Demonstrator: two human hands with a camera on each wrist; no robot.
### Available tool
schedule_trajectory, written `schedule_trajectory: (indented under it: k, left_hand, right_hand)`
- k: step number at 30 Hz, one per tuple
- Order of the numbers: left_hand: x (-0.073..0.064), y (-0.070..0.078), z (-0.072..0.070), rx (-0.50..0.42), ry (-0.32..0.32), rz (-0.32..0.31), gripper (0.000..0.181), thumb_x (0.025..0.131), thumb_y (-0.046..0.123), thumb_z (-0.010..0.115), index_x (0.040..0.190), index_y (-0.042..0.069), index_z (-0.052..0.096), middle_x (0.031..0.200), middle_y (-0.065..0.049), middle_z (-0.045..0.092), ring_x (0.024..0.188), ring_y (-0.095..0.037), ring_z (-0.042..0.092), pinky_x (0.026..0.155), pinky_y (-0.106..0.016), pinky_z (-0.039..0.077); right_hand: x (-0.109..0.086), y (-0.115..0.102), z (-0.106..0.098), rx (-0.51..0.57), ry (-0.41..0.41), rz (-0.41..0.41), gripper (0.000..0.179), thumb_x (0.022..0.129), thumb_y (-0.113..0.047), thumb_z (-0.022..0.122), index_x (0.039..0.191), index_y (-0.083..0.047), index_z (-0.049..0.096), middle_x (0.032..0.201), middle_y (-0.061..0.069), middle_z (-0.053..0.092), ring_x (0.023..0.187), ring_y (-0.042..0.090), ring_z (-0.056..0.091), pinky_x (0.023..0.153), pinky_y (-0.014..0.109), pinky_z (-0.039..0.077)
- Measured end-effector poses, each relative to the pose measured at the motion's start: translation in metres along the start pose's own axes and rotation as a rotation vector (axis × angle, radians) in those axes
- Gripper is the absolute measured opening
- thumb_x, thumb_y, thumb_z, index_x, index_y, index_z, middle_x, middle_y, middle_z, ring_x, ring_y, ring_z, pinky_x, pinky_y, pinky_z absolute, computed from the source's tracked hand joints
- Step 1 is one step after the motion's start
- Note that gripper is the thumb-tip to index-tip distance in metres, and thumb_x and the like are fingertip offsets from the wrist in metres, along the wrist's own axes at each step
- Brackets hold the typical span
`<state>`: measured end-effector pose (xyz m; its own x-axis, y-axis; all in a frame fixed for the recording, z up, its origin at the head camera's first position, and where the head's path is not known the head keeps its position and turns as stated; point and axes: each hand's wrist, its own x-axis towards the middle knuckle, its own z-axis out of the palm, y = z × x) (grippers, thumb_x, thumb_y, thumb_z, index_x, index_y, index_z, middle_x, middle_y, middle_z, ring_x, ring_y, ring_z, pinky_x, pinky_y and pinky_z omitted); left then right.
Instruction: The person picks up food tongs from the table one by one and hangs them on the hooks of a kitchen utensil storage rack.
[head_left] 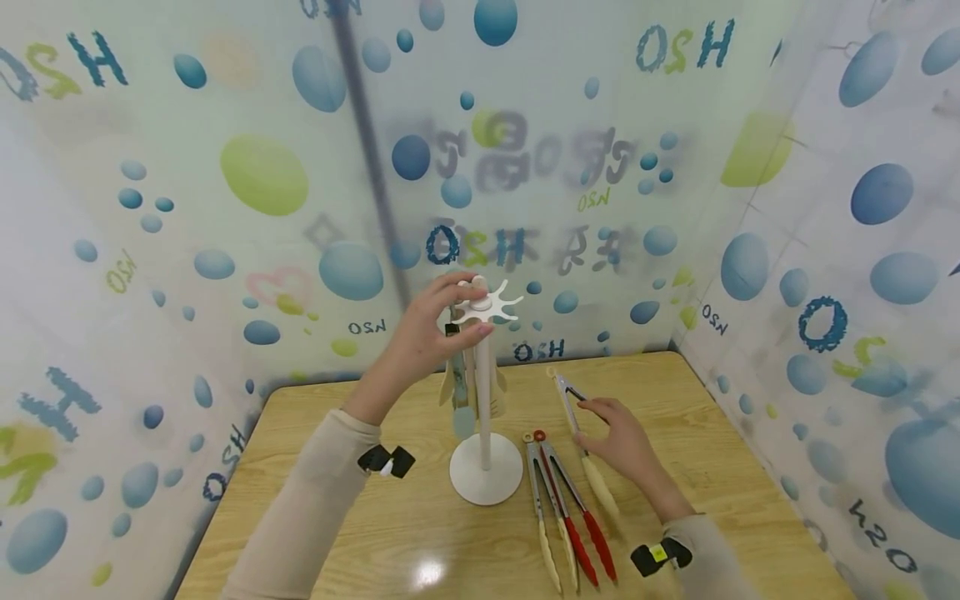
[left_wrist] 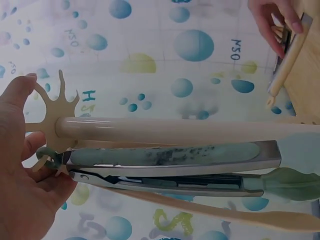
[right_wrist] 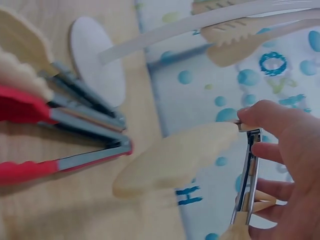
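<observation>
A white utensil stand (head_left: 483,392) stands upright, with curved hooks around its top. My left hand (head_left: 431,329) grips that hooked top, thumb in front and fingers over it. Green-tipped tongs (left_wrist: 170,157) hang by their ring from a hook beside the left fingers. Behind them hang a beige spoon-like utensil (left_wrist: 230,214) and slotted beige turners (right_wrist: 225,37). To the right of the stand, my right hand (head_left: 622,442) holds cream-tipped tongs (head_left: 597,483) by their metal arms, tips pointing down towards me. The right palm is partly hidden in the head view.
Red-tipped tongs (head_left: 592,533) and another cream-tipped pair (head_left: 550,554) lie side by side on the wooden table (head_left: 360,517), right of the stand's round base (head_left: 472,487). A patterned curtain (head_left: 300,242) surrounds the table's back and sides.
</observation>
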<state>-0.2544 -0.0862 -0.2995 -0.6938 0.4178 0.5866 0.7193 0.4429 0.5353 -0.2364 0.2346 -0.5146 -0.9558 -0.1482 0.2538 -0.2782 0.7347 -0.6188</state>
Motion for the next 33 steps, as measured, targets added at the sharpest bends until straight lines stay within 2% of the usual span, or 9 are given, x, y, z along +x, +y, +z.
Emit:
schedule_trajectory:
  k: [7,12,19,26,27,33]
  left_hand:
    - [-0.001,0.002,0.003,0.004,0.008,-0.039,0.044,0.088,0.025,0.076,0.129,0.013,0.064,0.153,-0.005,0.045,0.141,-0.026,0.043,0.106,-0.050,0.047]
    - [-0.002,0.003,0.004,0.002,0.015,-0.035,0.046,0.089,0.024,0.076,0.130,0.012,0.063,0.153,-0.006,0.045,0.140,-0.027,0.044,0.102,-0.049,0.050]
    - [-0.002,0.004,0.006,0.006,0.037,-0.027,0.046,0.088,0.023,0.077,0.130,0.010,0.064,0.150,-0.008,0.047,0.139,-0.029,0.045,0.103,-0.050,0.049]
    - [-0.003,0.003,0.009,-0.002,0.065,-0.027,0.045,0.087,0.022,0.077,0.128,0.010,0.064,0.148,-0.011,0.048,0.137,-0.028,0.045,0.104,-0.050,0.048]
    - [-0.003,0.003,0.009,-0.002,0.068,-0.028,0.045,0.087,0.023,0.077,0.128,0.010,0.064,0.148,-0.012,0.048,0.138,-0.028,0.045,0.105,-0.051,0.048]
    - [-0.003,0.003,0.011,-0.003,0.078,-0.033,0.045,0.087,0.024,0.077,0.128,0.010,0.064,0.148,-0.013,0.048,0.139,-0.028,0.044,0.106,-0.051,0.047]
  right_hand:
    - [0.013,-0.018,-0.024,0.111,0.043,-0.085,0.058,0.085,-0.027,0.079,0.138,-0.014,0.058,0.143,0.017,0.052,0.130,0.041,0.050,0.100,0.060,0.047]
    - [0.021,-0.034,-0.041,0.201,0.055,-0.151,0.061,0.085,-0.025,0.079,0.140,-0.015,0.056,0.146,0.015,0.050,0.134,0.039,0.047,0.103,0.061,0.045]
    - [0.030,-0.054,-0.056,0.231,0.115,-0.256,0.059,0.084,-0.022,0.080,0.139,-0.018,0.058,0.145,0.012,0.051,0.135,0.036,0.047,0.104,0.060,0.044]
    - [0.034,-0.069,-0.068,0.354,0.049,-0.248,0.061,0.086,-0.018,0.077,0.142,-0.024,0.053,0.152,0.005,0.045,0.137,0.030,0.044,0.107,0.059,0.041]
    - [0.035,-0.071,-0.069,0.375,0.037,-0.249,0.062,0.087,-0.016,0.077,0.143,-0.025,0.052,0.153,0.004,0.044,0.138,0.027,0.044,0.108,0.057,0.041]
    - [0.037,-0.080,-0.075,0.459,-0.003,-0.294,0.067,0.085,-0.009,0.077,0.144,-0.025,0.050,0.152,0.000,0.046,0.135,-0.001,0.042,0.106,0.026,0.043]
